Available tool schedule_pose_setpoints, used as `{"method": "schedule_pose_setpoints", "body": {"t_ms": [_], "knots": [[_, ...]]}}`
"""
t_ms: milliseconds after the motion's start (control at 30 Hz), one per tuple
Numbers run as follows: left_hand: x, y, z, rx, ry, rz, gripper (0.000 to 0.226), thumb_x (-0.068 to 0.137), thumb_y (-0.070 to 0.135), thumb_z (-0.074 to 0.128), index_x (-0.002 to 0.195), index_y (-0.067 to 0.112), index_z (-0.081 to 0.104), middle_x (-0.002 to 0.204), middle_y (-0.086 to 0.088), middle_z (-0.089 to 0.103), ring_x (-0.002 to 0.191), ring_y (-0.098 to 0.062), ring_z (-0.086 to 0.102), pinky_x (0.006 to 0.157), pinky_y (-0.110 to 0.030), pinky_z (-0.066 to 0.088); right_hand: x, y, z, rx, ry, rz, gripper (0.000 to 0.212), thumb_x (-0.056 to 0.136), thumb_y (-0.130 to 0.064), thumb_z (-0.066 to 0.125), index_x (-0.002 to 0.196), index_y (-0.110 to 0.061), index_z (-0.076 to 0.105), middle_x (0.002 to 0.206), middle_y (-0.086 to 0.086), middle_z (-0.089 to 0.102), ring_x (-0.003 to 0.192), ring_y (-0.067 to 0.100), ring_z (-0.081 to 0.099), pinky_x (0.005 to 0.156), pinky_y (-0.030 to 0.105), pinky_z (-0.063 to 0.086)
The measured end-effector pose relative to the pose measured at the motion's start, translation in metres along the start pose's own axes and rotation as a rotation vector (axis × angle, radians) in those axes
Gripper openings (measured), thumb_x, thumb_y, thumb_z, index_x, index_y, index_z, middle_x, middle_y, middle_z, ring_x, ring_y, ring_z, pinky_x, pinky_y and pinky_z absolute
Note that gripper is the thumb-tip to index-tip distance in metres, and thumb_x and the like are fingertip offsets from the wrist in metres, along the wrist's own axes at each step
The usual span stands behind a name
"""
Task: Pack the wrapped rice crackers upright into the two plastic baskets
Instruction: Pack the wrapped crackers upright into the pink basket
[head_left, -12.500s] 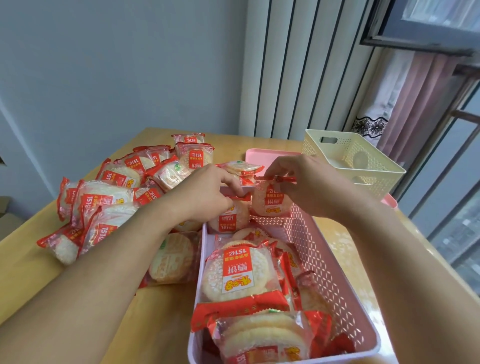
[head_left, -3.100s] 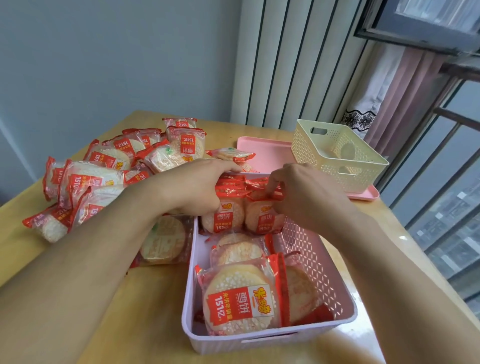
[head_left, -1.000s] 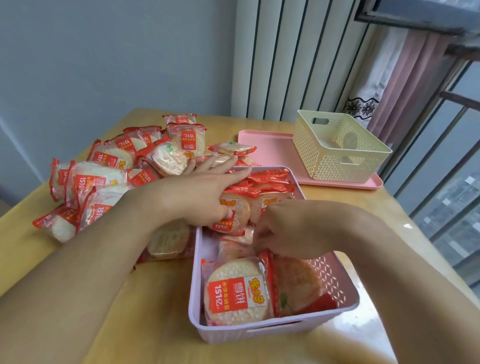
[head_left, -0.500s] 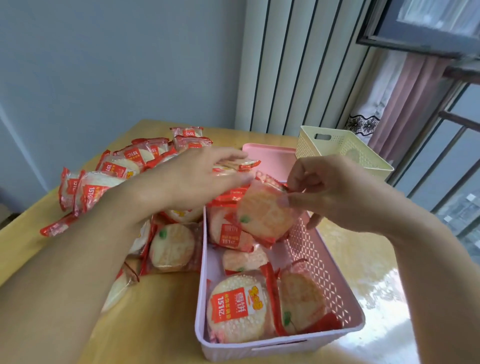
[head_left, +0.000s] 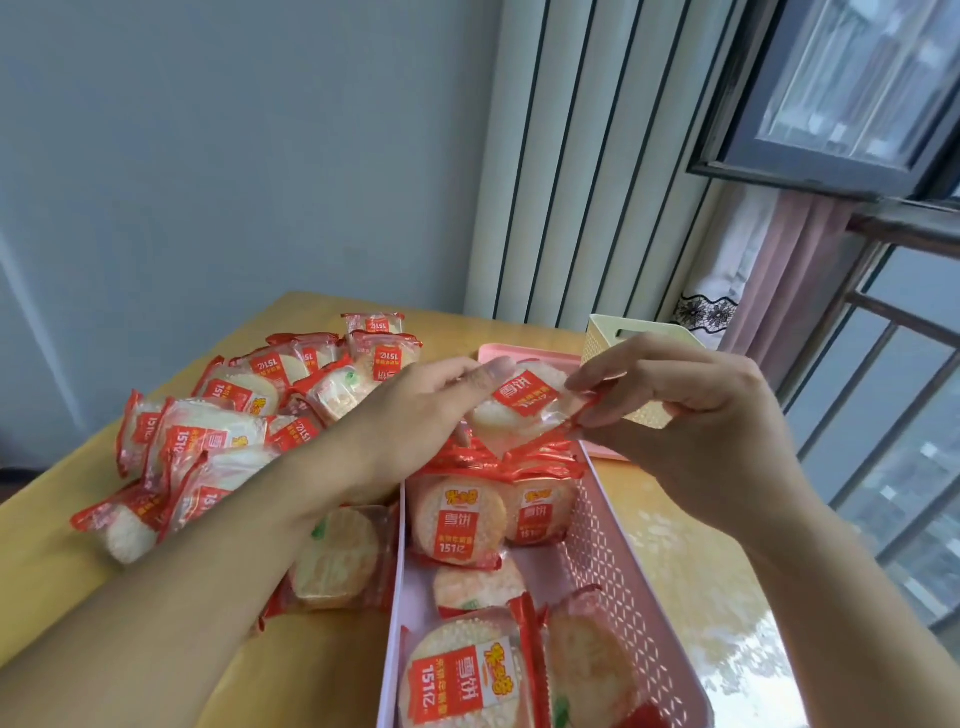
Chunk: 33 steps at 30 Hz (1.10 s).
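Note:
My left hand and my right hand hold one wrapped rice cracker between them, above the far end of the pink perforated basket. The left fingers pinch its left edge and the right fingers pinch the red seam on its right. Inside the basket, two crackers stand upright at the far end with more red wrapper tops behind them. Others lie loose at the near end. The cream basket is partly hidden behind my right hand.
A pile of several wrapped crackers covers the yellow table to the left of the pink basket. A pink tray lies under the cream basket. The wall, a ribbed panel and a window frame rise behind and to the right.
Both hands have lifted the cracker and turned it so that its red label faces up. The camera has tilted upward, so more of the wall is in view.

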<state>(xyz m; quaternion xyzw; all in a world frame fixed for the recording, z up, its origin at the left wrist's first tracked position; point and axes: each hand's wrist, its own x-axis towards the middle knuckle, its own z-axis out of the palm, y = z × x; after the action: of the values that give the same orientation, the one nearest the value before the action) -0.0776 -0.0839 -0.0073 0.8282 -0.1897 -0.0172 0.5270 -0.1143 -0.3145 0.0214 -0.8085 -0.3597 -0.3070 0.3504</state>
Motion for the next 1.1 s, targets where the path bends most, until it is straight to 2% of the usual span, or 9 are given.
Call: {"method": "schedule_pose_setpoints", "body": {"t_ms": [100,233,367,467,667,767,867,967,1100], "knots": [[-0.001,0.004,0.004,-0.325,-0.041,-0.065,0.039,0.088,0.045,0.063,0.112,0.016,0.073,0.096,-0.006,0.079,0.09,-0.022,0.076,0.08,-0.028,0.057,0.0,-0.003,0.003,-0.016,-0.016,0.019,0.013,0.074,-0.008,0.085,0.07,-0.014,0.075,0.098,-0.003,0.073,0.091,0.01,0.07,0.077,0.03,0.056],[0.003,0.004,0.003,-0.562,0.093,-0.015,0.043,0.068,0.024,0.08,0.106,0.009,0.066,0.091,-0.009,0.078,0.083,-0.024,0.076,0.067,-0.03,0.059,0.0,0.005,0.003,-0.253,-0.06,0.175,0.018,0.077,-0.016,0.086,0.079,-0.029,0.075,0.111,-0.019,0.065,0.101,-0.003,0.063,0.086,0.016,0.05],[0.003,0.004,0.002,-0.45,0.196,0.055,0.044,0.063,0.021,0.083,0.101,0.011,0.064,0.087,-0.005,0.077,0.081,-0.022,0.075,0.069,-0.035,0.061,0.001,0.007,0.005,-0.226,-0.192,0.39,0.025,0.093,-0.011,0.069,0.092,-0.036,0.072,0.096,-0.022,0.071,0.089,-0.003,0.068,0.081,0.026,0.058],[0.003,0.002,0.004,-0.399,0.196,0.035,0.046,0.069,0.003,0.086,0.106,0.013,0.061,0.074,0.006,0.073,0.07,-0.009,0.071,0.06,-0.026,0.057,0.002,0.001,0.009,-0.022,-0.223,0.523,0.007,0.095,-0.026,0.066,0.1,-0.029,0.07,0.092,-0.014,0.073,0.083,0.004,0.072,0.078,0.04,0.061],[0.0,0.003,0.005,-0.169,0.096,0.069,0.061,0.07,0.003,0.088,0.12,0.025,0.062,0.066,0.017,0.065,0.055,0.003,0.055,0.061,-0.015,0.049,0.004,-0.007,0.019,-0.089,-0.127,0.503,0.049,0.075,-0.018,0.088,0.106,-0.034,0.054,0.095,-0.015,0.066,0.079,0.004,0.067,0.067,0.035,0.061],[-0.001,0.005,0.006,-0.228,0.145,0.101,0.066,0.066,0.015,0.092,0.123,0.027,0.061,0.073,0.011,0.071,0.066,-0.004,0.067,0.062,-0.023,0.054,0.003,-0.008,0.02,-0.114,-0.164,0.523,0.057,0.072,-0.022,0.089,0.108,-0.039,0.048,0.094,-0.013,0.063,0.073,0.005,0.066,0.063,0.036,0.06],[0.001,0.005,0.003,-0.294,0.253,0.115,0.062,0.063,0.031,0.094,0.117,0.025,0.064,0.093,-0.002,0.078,0.084,-0.019,0.076,0.071,-0.039,0.062,0.001,-0.012,0.017,-0.212,-0.376,0.597,0.041,0.069,-0.046,0.086,0.095,-0.035,0.056,0.09,-0.015,0.066,0.073,0.001,0.064,0.06,0.022,0.052],[-0.001,0.006,-0.014,-0.01,0.219,0.093,0.037,0.068,0.035,0.091,0.097,0.026,0.071,0.092,0.006,0.078,0.083,-0.011,0.075,0.077,-0.036,0.062,-0.003,-0.013,0.02,-0.414,-0.725,0.562,0.02,0.085,-0.037,0.077,0.104,-0.035,0.07,0.095,-0.019,0.068,0.08,-0.003,0.061,0.058,0.011,0.043],[-0.007,0.006,-0.009,0.43,0.015,0.092,0.029,0.066,0.037,0.085,0.092,0.036,0.07,0.089,0.024,0.068,0.086,0.0,0.065,0.077,-0.024,0.053,-0.013,-0.014,0.045,-0.456,-0.979,0.518,0.021,0.091,-0.019,0.062,0.104,-0.024,0.077,0.096,-0.007,0.075,0.089,0.018,0.066,0.076,0.031,0.054]]}}
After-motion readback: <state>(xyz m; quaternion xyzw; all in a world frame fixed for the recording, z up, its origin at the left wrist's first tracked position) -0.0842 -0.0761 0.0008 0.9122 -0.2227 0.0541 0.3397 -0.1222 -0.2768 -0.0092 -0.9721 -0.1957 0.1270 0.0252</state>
